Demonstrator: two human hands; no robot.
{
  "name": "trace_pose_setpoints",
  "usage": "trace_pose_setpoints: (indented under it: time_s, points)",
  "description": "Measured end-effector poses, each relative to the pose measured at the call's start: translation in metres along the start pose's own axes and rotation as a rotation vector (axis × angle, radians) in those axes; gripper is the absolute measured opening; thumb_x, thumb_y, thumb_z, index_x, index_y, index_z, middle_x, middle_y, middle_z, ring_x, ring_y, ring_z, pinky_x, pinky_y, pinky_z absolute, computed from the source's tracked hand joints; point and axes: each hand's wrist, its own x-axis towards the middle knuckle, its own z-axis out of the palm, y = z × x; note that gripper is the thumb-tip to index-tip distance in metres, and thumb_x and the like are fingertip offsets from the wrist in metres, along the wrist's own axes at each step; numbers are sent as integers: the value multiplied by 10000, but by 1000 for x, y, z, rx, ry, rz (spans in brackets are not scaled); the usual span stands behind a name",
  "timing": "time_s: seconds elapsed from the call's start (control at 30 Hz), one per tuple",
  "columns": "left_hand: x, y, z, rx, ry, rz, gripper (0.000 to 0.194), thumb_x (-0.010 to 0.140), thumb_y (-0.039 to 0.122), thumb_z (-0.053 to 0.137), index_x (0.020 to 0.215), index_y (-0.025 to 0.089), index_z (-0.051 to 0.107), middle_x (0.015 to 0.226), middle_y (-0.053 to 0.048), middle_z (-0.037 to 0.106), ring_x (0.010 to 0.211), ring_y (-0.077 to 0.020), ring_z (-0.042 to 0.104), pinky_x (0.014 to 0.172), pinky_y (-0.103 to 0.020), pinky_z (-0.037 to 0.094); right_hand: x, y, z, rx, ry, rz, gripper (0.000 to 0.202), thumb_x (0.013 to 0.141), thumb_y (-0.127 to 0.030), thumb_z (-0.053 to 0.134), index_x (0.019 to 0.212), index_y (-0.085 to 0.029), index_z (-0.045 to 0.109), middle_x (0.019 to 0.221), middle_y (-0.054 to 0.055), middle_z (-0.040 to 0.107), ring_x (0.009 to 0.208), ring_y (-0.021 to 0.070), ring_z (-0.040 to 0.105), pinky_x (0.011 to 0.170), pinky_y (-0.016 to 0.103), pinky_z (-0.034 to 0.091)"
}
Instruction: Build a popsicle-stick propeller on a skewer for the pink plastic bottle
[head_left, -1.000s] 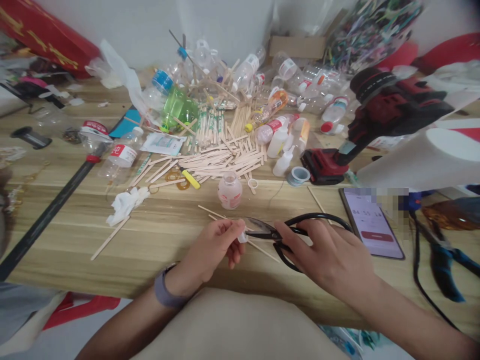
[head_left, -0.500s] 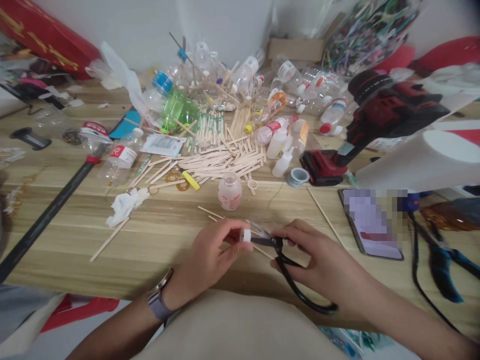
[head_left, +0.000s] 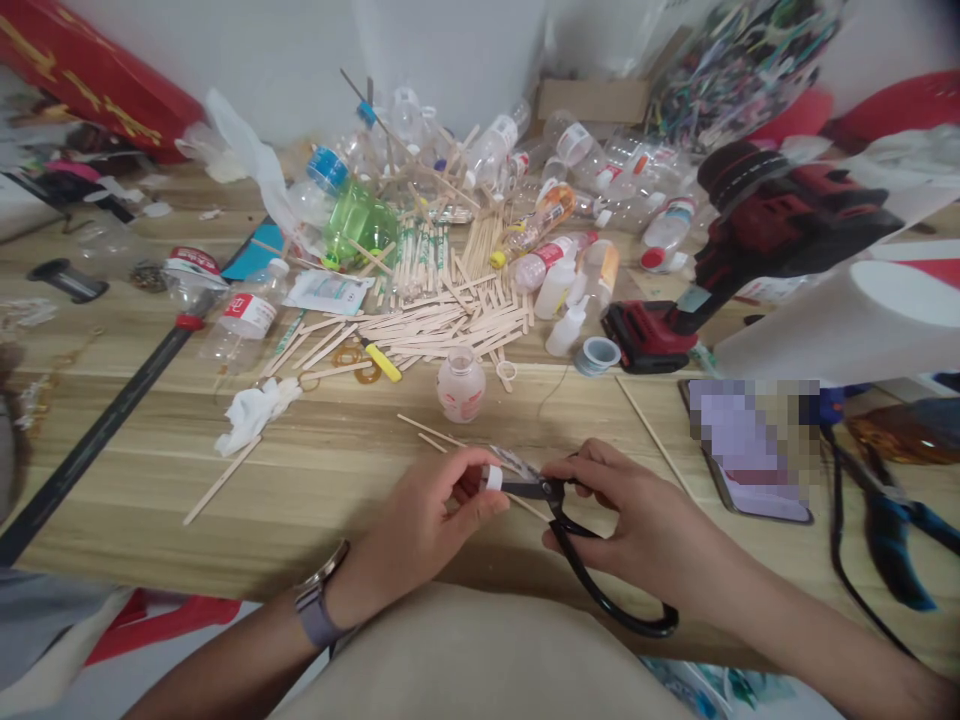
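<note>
My left hand (head_left: 420,520), with a watch on its wrist, pinches a small white bottle cap (head_left: 493,478) between thumb and fingers. Black-handled scissors (head_left: 581,565) are in my right hand (head_left: 630,510), their blades spread. One blade points at the cap and reaches its edge; whether the tip goes into it cannot be made out. Just beyond my hands stands a small uncapped bottle (head_left: 461,387) with pink print. Thin wooden sticks (head_left: 427,428) lie under and behind the scissors.
Flat wooden sticks (head_left: 420,330) are heaped mid-table, with plastic bottles (head_left: 360,220) behind. A red and black power drill (head_left: 780,220) and a phone (head_left: 750,450) are at the right, near pliers (head_left: 892,530). A long dark tube (head_left: 97,440) lies at the left.
The view has shifted very slightly. Both hands keep their hold on the cap and the scissors, with hardly any movement between them.
</note>
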Motion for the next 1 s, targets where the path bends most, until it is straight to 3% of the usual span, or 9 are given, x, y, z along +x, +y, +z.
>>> trace_pose_setpoints:
  time_s: [0.23, 0.4, 0.47, 0.53, 0.6, 0.7, 0.8, 0.9, 1.0]
  points:
    - [-1, -3, -2, 261, 65, 261, 225, 914, 332, 575, 1099, 204, 580, 894, -22, 672, 782, -159, 607, 754, -267, 465, 3, -7, -6, 214, -113, 108, 345, 693, -267, 706, 1036, -268, 669, 825, -10, 578, 735, 159, 562, 631, 267, 470]
    - [0, -4, -12, 140, 180, 461, 94, 888, 141, 548, 930, 217, 582, 912, -23, 660, 850, -154, 606, 788, -270, 461, -1, 2, -11, 309, -314, 128, 222, 758, -346, 644, 956, -252, 676, 763, -8, 591, 699, 168, 586, 602, 265, 482]
    - [1, -1, -13, -75, 269, 329, 106, 889, 125, 509, 905, 220, 552, 824, 3, 649, 743, -127, 599, 691, -245, 462, -4, 16, -10, 103, -160, 52, 308, 768, -344, 641, 1064, -264, 665, 882, 23, 620, 771, 190, 618, 651, 292, 501]
    - [4, 1, -10, -328, 268, 130, 45, 894, 180, 510, 916, 219, 518, 721, 29, 631, 588, -97, 552, 556, -212, 427, -4, 35, -6, -216, 56, 33, 372, 795, -325, 595, 1158, -257, 644, 978, 64, 607, 755, 211, 636, 615, 320, 498]
    - [8, 2, -1, -525, 169, -84, 54, 886, 246, 522, 919, 211, 497, 660, 43, 616, 481, -73, 483, 454, -186, 352, 0, 55, -1, -429, 194, 72, 404, 820, -351, 566, 1200, -231, 629, 935, 78, 586, 714, 232, 637, 569, 332, 489]
    - [15, -2, 14, -714, 10, -364, 138, 838, 298, 551, 919, 201, 494, 639, 50, 599, 408, -47, 397, 385, -169, 240, 12, 76, 6, -489, 220, 105, 471, 861, -378, 538, 1288, -180, 562, 925, 90, 589, 727, 237, 643, 625, 361, 517]
    - [21, -7, 23, -740, -12, -367, 150, 819, 289, 554, 932, 198, 513, 687, 46, 606, 414, -40, 392, 387, -167, 249, 20, 73, 8, -562, 234, 64, 438, 887, -346, 518, 1264, -129, 572, 980, 141, 625, 842, 285, 642, 719, 431, 525]
    - [24, -8, 24, -629, 18, -243, 92, 856, 266, 523, 915, 195, 528, 718, 39, 604, 465, -49, 441, 424, -168, 320, 19, 44, 6, -583, 385, -89, 314, 913, -304, 500, 1110, -114, 654, 1047, 180, 641, 927, 326, 618, 782, 497, 501]
    - [25, -5, 22, -584, 29, -159, 68, 883, 249, 499, 904, 190, 525, 722, 33, 595, 492, -56, 463, 448, -172, 361, 14, 5, 9, -263, 455, -331, 206, 910, -258, 549, 1058, -155, 649, 990, 121, 657, 917, 232, 624, 783, 370, 515]
